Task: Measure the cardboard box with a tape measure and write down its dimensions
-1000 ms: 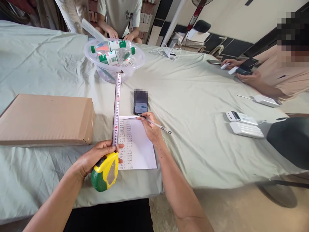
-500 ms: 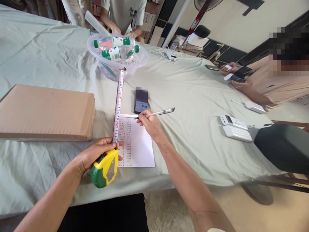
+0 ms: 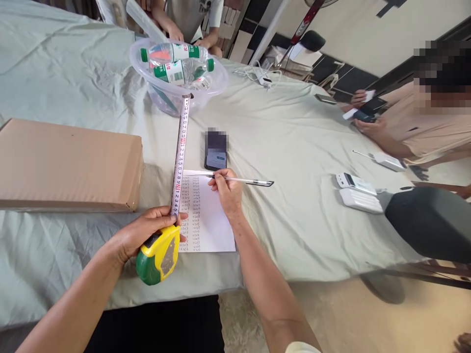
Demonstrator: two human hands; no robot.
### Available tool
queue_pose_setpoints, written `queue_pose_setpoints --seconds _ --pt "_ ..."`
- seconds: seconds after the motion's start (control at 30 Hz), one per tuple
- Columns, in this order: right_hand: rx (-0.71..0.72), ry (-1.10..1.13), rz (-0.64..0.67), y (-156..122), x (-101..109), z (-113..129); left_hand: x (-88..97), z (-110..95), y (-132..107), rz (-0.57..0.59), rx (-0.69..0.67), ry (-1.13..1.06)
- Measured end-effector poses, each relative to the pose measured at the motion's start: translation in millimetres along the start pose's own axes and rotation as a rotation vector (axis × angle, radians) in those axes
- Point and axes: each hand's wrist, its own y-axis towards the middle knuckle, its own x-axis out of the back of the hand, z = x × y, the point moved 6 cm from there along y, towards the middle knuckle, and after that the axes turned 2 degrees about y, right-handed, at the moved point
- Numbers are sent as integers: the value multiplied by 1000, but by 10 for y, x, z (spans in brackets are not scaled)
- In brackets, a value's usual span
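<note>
Both pinched: left hand [image 3: 138,232], tape measure [image 3: 157,257]; right hand [image 3: 229,196], pen [image 3: 253,182]. A slipping left thumb [image 3: 162,223] risked the blade [image 3: 179,156] ahead retracting.

Cream right sleeve [image 3: 302,347]; black lower garment [image 3: 158,326]; both forearms [image 3: 79,294] bare.

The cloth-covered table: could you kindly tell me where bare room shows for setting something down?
Bare cloth shows between the phone and the paired white devices, and beyond the cardboard box, picture-left of the basin. It is crowded where the left hand grips the tape measure and the right hand holds a pen over the paper.
</note>
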Motion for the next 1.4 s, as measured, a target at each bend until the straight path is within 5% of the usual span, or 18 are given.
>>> queue_pose_setpoints --seconds 0.3,1.4 --pt "88 -160 -2 8 -11 -17 -14 -11 14 -10 4 -56" --pt "100 -171 40 -10 -46 -64 2 9 24 -36 46 -65"
